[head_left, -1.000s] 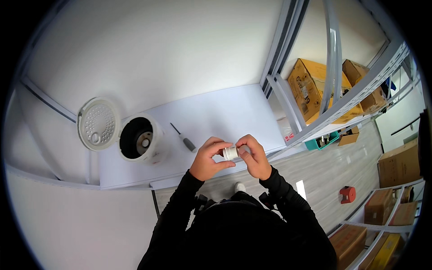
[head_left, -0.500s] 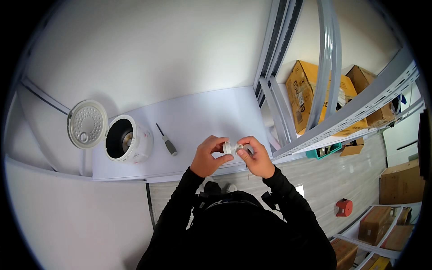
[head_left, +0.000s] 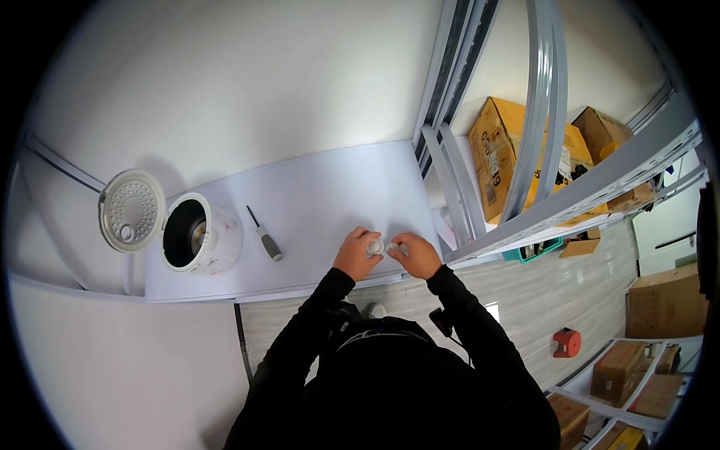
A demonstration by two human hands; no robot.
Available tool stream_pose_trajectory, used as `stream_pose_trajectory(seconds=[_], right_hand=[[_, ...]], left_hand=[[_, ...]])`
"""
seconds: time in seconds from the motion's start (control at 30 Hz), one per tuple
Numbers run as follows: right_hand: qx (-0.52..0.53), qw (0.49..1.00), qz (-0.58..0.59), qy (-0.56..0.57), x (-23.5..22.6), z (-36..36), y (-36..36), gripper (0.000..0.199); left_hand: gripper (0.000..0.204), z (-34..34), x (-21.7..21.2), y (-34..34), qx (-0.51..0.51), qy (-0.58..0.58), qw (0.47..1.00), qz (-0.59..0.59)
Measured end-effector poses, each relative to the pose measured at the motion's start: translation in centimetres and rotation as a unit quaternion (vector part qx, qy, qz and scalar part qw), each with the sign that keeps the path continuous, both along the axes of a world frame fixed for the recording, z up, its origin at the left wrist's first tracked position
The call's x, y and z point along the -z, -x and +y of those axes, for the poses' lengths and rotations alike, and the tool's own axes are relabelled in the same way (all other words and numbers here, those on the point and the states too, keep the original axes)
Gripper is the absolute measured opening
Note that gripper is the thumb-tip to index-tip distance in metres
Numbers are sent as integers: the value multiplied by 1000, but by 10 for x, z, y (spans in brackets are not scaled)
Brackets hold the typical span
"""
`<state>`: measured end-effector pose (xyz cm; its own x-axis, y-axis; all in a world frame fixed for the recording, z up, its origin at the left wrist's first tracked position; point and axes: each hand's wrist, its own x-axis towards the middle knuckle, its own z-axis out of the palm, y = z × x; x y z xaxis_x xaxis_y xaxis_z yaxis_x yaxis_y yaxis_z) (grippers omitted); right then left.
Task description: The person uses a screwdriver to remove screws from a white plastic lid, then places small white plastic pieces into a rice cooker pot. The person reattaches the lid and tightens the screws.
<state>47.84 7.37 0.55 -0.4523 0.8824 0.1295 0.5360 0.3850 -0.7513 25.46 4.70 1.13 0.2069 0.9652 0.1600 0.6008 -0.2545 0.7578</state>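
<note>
White small part [head_left: 374,246] pinched over the bench [head_left: 330,195].
Left hand [head_left: 357,255] fingers held it; right hand [head_left: 415,256] fingers gripped another piece at 3 o'clock.

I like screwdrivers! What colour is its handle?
The screwdriver handle looks grey, in the head view.

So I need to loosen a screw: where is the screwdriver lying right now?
In the head view the screwdriver lies on the white table, left of the left hand and just right of the open white cooker.
</note>
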Motion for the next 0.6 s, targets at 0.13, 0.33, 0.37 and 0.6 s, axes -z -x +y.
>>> stream_pose_trajectory(seconds=[0.13,0.33,0.37,0.6], right_hand=[[11,999,26,28,16,2,0,24],[14,997,30,64,21,5,-2,24],[0,998,27,50,19,5,-2,26],[-59,997,-50,9,5,-7,0,41]], left_hand=[[50,8,18,-7,-16,-34,999,29],[50,10,26,-11,-10,23,999,42],[50,9,26,-10,-9,40,998,41],[57,4,27,-9,-18,-5,999,39]])
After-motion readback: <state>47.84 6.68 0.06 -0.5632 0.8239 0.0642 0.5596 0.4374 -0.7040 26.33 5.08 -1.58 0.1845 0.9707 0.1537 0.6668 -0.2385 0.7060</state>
